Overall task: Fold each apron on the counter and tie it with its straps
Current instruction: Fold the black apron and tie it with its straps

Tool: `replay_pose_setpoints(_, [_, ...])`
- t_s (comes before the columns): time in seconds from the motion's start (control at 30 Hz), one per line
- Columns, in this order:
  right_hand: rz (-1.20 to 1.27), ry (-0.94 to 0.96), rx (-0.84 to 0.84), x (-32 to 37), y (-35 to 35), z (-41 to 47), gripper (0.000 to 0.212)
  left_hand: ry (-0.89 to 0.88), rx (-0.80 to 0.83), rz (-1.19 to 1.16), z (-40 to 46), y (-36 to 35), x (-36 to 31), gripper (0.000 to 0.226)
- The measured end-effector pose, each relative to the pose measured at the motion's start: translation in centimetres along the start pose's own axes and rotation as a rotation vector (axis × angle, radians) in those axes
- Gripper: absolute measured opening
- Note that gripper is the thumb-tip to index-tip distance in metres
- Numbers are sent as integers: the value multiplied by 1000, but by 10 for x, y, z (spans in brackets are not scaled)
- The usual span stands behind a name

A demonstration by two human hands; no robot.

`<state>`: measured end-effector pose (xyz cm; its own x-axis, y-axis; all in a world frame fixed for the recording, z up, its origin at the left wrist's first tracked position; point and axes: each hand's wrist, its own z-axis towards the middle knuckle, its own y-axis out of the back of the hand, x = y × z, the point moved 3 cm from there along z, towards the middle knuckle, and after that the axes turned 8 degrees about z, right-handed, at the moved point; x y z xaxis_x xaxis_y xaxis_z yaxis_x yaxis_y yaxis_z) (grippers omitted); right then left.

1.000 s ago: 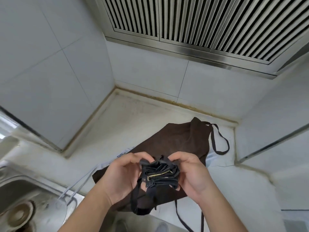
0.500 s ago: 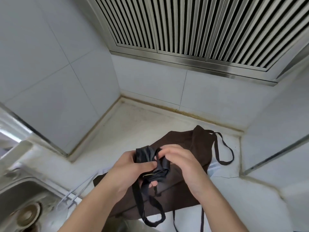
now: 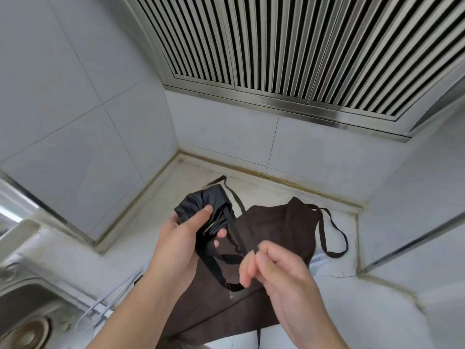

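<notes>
Folded black fabric apron bundle [image 3: 201, 210]: compact, creased, held above the white stone counter [image 3: 156, 222] in the left hand [image 3: 181, 238], thumb across the top and fingers curled round the underside. Thin black strap [image 3: 235, 230]: runs from the bundle down to the right hand [image 3: 274, 273], whose thumb and fingertips pinch it taut; a further length trails behind the bundle toward the back wall. Brown fabric apron [image 3: 276, 238]: spread flat on the counter beneath both hands, its dark neck loop [image 3: 334, 238] lying to the right on the counter. Pale cloth with thin white ties [image 3: 105, 306]: partly under the brown apron, ties reaching toward the steel sink [image 3: 22, 306] at lower left. Slatted steel hood [image 3: 289, 46]: overhead, above white wall tiles.
</notes>
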<state>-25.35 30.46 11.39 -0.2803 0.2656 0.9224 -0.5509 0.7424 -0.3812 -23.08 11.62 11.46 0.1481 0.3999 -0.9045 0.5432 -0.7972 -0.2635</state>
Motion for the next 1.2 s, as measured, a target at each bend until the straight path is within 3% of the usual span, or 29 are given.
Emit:
replay_pose_setpoints(0.1, [-41, -90, -1, -9, 1, -12, 31, -31, -12, 8, -2, -2, -8, 24])
replay_pose_setpoints(0.27, [-491, -165, 95, 6, -25, -39, 36, -102, -159, 227, -6, -3, -10, 21])
replay_pose_setpoints(0.33, [-650, -97, 160, 20, -39, -43, 38, -166, -179, 397, -8, -3, -8, 18])
replay_pose_setpoints(0.43, [-734, 108, 311, 57, -52, -41, 37, -246, -87, 633, -10, -1, 3, 21])
replay_pose_setpoints(0.53, [-659, 314, 258, 102, -50, -26, 31, -305, 172, 757, -20, -5, 11, 23])
replay_pose_setpoints(0.63, [-491, 364, 175, 129, -39, 14, 33, -199, 334, 665, -33, -10, 19, 19])
replay_pose_setpoints(0.73, [-313, 227, 36, 127, -19, 66, 34, -177, 414, 485, -44, -15, 14, 22])
replay_pose_setpoints(0.93, [-328, -170, -26, 64, 12, 92, 25, -236, 333, 315, -54, -17, -3, 19])
replay_pose_setpoints(1.07, [-554, 11, -238, 45, 14, 66, 23, -156, 250, 186, -50, -11, -1, 28])
replay_pose_setpoints(1.13, [-348, 53, -247, 35, 13, 50, 28, -100, 238, 111, -49, -9, 0, 29])
replay_pose_setpoints(1.2, [-120, -3, -129, 26, 6, 34, 32, -84, 228, 77, -49, -8, 0, 23])
